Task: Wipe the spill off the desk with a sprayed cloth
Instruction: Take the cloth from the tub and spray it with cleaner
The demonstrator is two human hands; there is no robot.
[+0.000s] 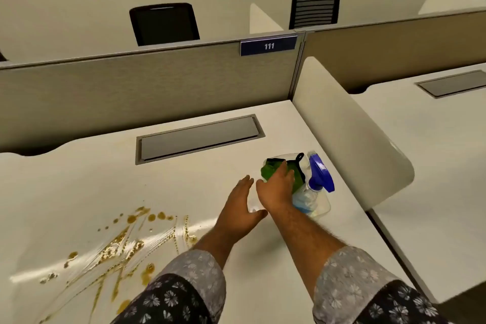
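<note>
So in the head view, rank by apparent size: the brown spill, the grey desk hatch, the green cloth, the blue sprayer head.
1. brown spill
2. grey desk hatch
3. green cloth, partly hidden
4. blue sprayer head

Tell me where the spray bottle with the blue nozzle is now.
In the head view, the clear spray bottle with the blue nozzle lies inside a clear plastic container on the desk's right side, beside a green cloth under the right hand.

A dark blue sign mounted atop the grey partition reads "111" in white numerals.
</note>
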